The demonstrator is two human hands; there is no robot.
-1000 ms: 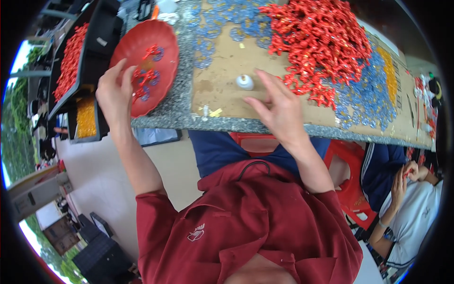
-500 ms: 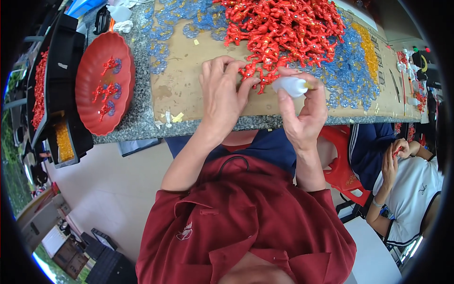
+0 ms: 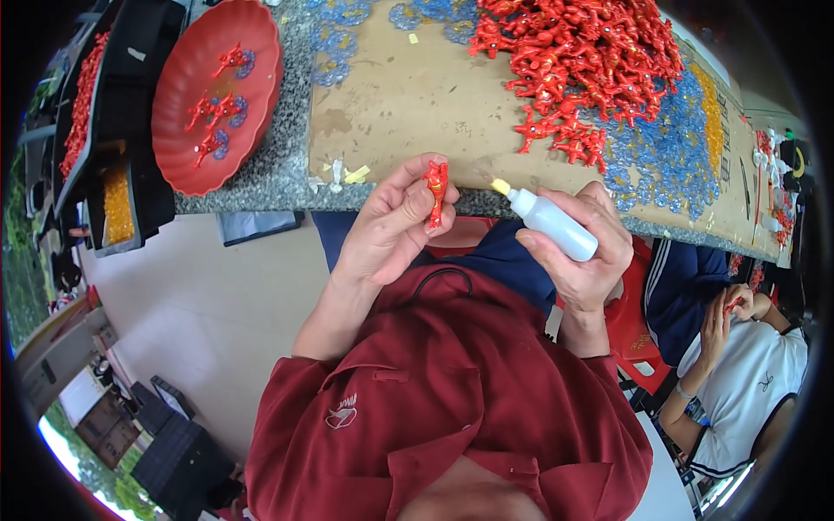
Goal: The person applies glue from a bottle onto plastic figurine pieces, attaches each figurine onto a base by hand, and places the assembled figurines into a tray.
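Pinched upright in my left hand (image 3: 391,221) is a small red figurine (image 3: 437,193), near the table's front edge. My right hand (image 3: 584,247) is wrapped round a white squeeze bottle (image 3: 556,224) with a yellowish tip, tilted so that the tip points up and left toward the figurine. A gap lies between tip and figurine. Beyond my hands, a big heap of red figurines (image 3: 582,52) lies on the cardboard sheet (image 3: 400,113), with a few loose ones at its near edge. Clear blue plastic pieces (image 3: 651,165) spread to the right of the heap.
A red scalloped dish (image 3: 169,130) at the left holds several figurines with blue pieces. Left of it stand black bins, one with amber pieces (image 3: 117,208). More amber pieces (image 3: 712,108) line the right side. A co-worker's hands (image 3: 728,313) hold something red at the right.
My left hand has taken a red figurine from the heap's near edge and drawn it back toward me. My right hand has turned the bottle, its tip now facing left. The view has shifted.
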